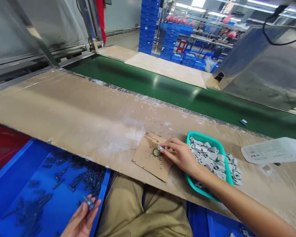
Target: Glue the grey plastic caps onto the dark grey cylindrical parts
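Note:
Between the thumb and fingers of my right hand (179, 154) is a small grey plastic block (160, 147). It is held at a small round dish (156, 152) of dark greenish stuff, on a piece of cardboard (145, 156); whether the two touch I cannot tell. My left hand (82, 215) pinches a dark blue-grey plastic fitting (88, 202) above the rim of a blue bin (27, 174) that holds many similar dark parts. Right beside my right forearm stands a teal basket (227, 164) full of grey blocks.
Loose grey blocks (234, 169) lie right of the basket, near a translucent bottle (268, 151) on its side. Beyond the brown worktop (76, 115) runs a green conveyor belt (138, 84) carrying one small part (243, 122). A metal housing (263, 62) spans the belt at right.

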The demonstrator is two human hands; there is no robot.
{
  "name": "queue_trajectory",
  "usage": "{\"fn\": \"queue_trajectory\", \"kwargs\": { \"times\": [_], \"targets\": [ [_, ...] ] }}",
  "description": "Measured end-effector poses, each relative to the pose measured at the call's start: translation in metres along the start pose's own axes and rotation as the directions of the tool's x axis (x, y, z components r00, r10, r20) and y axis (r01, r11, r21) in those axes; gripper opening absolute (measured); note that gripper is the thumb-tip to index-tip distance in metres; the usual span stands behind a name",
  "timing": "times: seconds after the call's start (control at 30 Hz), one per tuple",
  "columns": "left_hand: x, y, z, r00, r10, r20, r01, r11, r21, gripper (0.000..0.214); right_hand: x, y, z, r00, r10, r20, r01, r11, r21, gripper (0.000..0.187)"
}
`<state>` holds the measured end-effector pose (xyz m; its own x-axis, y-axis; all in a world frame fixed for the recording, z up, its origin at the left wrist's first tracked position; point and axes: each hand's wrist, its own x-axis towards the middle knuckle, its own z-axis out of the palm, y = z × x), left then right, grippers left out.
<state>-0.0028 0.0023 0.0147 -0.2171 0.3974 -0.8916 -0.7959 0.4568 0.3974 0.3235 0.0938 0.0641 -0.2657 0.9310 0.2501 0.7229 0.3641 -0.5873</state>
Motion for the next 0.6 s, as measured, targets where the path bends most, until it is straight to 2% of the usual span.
{"fn": "queue_trajectory", "kwargs": {
  "times": [0.1, 0.2, 0.3, 0.4, 0.53, 0.6],
  "targets": [
    [-0.007, -0.005, 0.007, 0.998, 0.002, 0.057, -0.005, 0.998, 0.056, 0.027, 0.0, 0.001, 0.006, 0.995, -0.095, 0.033, 0.097, 0.993, -0.067, 0.02],
    [-0.007, -0.011, 0.006, 0.976, -0.012, 0.218, -0.016, 0.992, 0.125, 0.019, 0.001, 0.002, 0.007, 0.989, -0.126, 0.071, 0.133, 0.986, -0.102, 0.019],
    [-0.005, -0.019, 0.005, 0.923, -0.08, 0.377, -0.009, 0.973, 0.23, 0.032, 0.002, 0.002, 0.007, 0.988, -0.099, 0.117, 0.113, 0.986, -0.125, 0.018],
    [-0.009, -0.026, 0.013, 0.874, -0.099, 0.475, -0.062, 0.948, 0.311, 0.037, 0.001, 0.001, 0.007, 0.985, -0.059, 0.16, 0.082, 0.987, -0.142, 0.018],
    [-0.021, -0.037, 0.038, 0.789, -0.12, 0.603, -0.102, 0.942, 0.321, 0.034, 0.002, -0.003, 0.003, 0.992, -0.004, 0.128, 0.014, 0.996, -0.083, 0.019],
    [-0.026, -0.043, 0.053, 0.745, -0.116, 0.657, -0.117, 0.947, 0.3, 0.034, 0.004, -0.007, -0.003, 0.993, 0.092, 0.078, -0.093, 0.996, 0.007, 0.02]
  ]
}}
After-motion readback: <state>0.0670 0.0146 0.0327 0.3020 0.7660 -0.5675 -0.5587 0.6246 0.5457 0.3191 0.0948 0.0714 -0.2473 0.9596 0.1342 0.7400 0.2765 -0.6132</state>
